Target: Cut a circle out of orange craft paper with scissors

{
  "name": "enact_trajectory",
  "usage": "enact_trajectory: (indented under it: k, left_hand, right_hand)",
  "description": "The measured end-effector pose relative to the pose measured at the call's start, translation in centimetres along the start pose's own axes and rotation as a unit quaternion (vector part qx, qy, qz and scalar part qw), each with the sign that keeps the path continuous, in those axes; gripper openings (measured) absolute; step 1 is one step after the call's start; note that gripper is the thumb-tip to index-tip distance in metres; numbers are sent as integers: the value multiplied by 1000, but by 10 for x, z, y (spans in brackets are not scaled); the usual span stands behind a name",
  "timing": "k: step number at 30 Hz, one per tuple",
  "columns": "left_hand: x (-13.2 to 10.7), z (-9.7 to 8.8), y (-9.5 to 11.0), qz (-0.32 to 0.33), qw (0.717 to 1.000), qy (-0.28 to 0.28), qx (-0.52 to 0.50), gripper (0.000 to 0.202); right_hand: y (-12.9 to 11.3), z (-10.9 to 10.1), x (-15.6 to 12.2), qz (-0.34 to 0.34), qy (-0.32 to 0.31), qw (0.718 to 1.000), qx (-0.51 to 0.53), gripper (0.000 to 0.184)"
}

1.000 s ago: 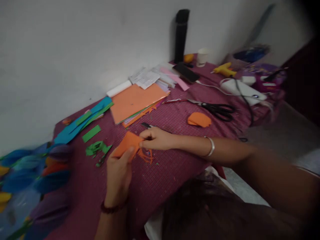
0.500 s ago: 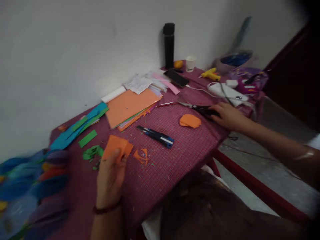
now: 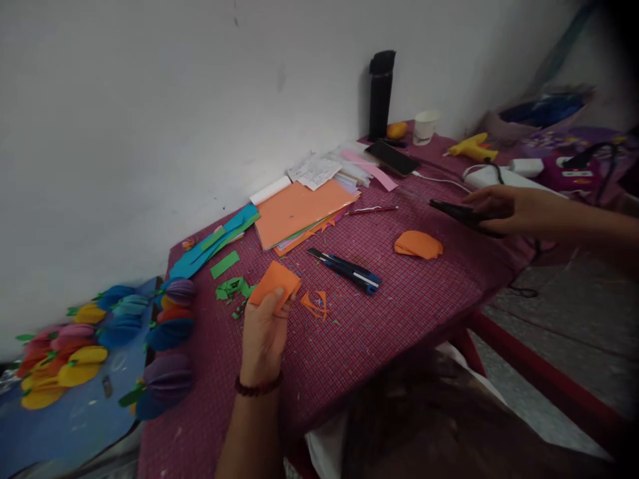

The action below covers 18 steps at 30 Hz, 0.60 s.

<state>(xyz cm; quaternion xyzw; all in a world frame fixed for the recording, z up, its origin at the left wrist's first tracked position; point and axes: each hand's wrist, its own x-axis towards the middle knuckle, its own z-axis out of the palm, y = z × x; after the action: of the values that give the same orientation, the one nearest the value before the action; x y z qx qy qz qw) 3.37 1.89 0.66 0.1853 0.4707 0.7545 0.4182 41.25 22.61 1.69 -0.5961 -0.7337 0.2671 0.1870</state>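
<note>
My left hand (image 3: 263, 330) is closed on a folded piece of orange paper (image 3: 276, 279), held just above the maroon checked table (image 3: 399, 306). Far to the right, my right hand (image 3: 504, 208) grips a pair of black scissors (image 3: 462, 213) and holds them lifted above the table's right end, blades pointing left. Orange paper scraps (image 3: 314, 304) lie beside the held paper. A blue and black craft knife (image 3: 344, 268) rests in the middle of the table. A small stack of cut orange shapes (image 3: 418, 244) sits below the scissors.
A pile of coloured paper sheets (image 3: 299, 209), blue and green strips (image 3: 214, 243), a black flask (image 3: 380, 93), a white cup (image 3: 426, 126), a phone (image 3: 397, 158) and a yellow glue gun (image 3: 472, 146) stand along the wall. Paper flowers on a blue sheet (image 3: 100, 346) lie at left.
My right hand let go of the orange paper, reached right to the scissors and has lifted them off the table. My left hand keeps the folded orange paper.
</note>
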Motion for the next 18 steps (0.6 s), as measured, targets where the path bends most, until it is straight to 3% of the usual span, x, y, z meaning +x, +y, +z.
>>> enact_trajectory:
  k: [2,4,7,11,15,18]
  left_hand:
    - [-2,2,1,-4,1000,-3,-12,20]
    - [-4,3,3,-9,1000,-7,-26,20]
    - [-5,3,6,-10,999,-3,-49,19]
    - [-5,2,14,6,997,21,-79,20]
    - [-3,0,22,45,992,44,-105,19]
    - [-1,-3,23,64,990,62,-112,19]
  right_hand:
    - [-11,4,-7,6,-61,982,178,53]
    - [-32,15,-17,-41,-121,941,312,71]
    - [-77,45,-30,-176,-265,858,402,96]
    - [-132,108,-38,-300,-409,753,419,91]
    - [-159,165,-39,-296,-432,689,501,85]
    - [-165,181,-40,-311,-442,670,509,78]
